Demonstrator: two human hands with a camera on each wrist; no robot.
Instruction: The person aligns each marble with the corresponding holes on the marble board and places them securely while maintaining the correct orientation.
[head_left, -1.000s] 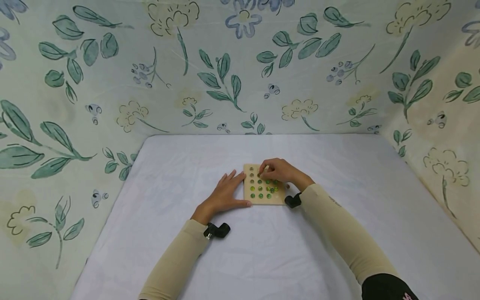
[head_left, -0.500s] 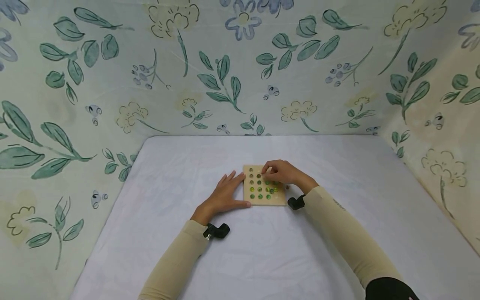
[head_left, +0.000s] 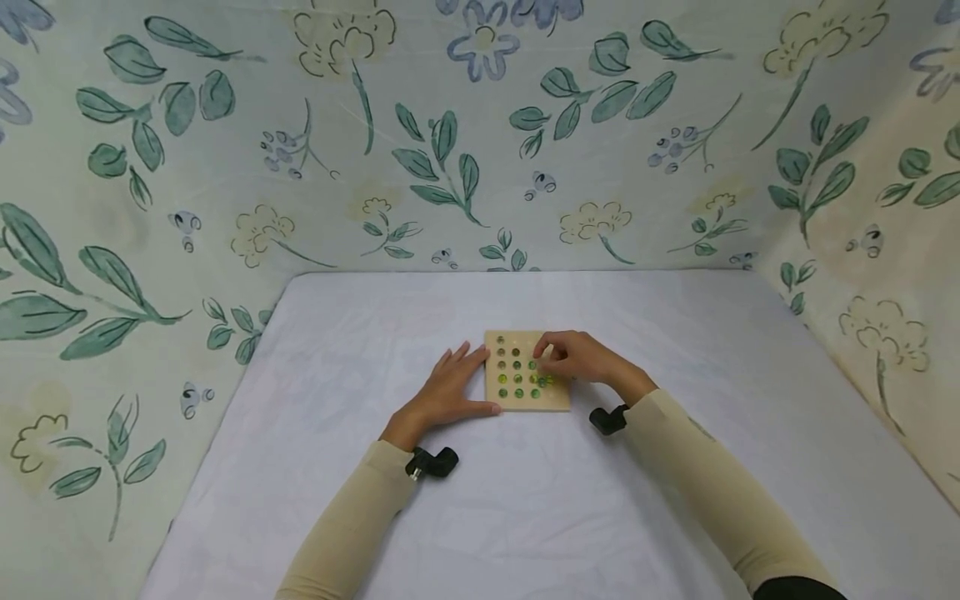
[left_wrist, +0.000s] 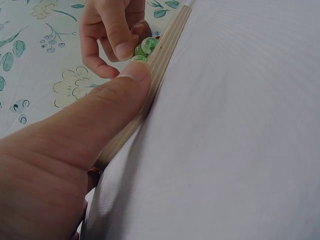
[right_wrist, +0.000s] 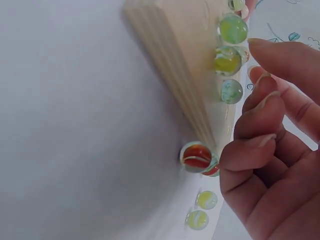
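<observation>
Ideally, the spread left hand (head_left: 446,392) braces the board (head_left: 556,402) at its left edge while the curled right hand (head_left: 581,354), whether pinching anything I cannot tell, avoids nudging marbles (right_wrist: 233,28).

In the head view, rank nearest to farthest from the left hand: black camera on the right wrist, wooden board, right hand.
1. Wooden board: against the left hand, on its right.
2. Right hand: over the board's right side.
3. Black camera: farther right, below the right hand.
</observation>
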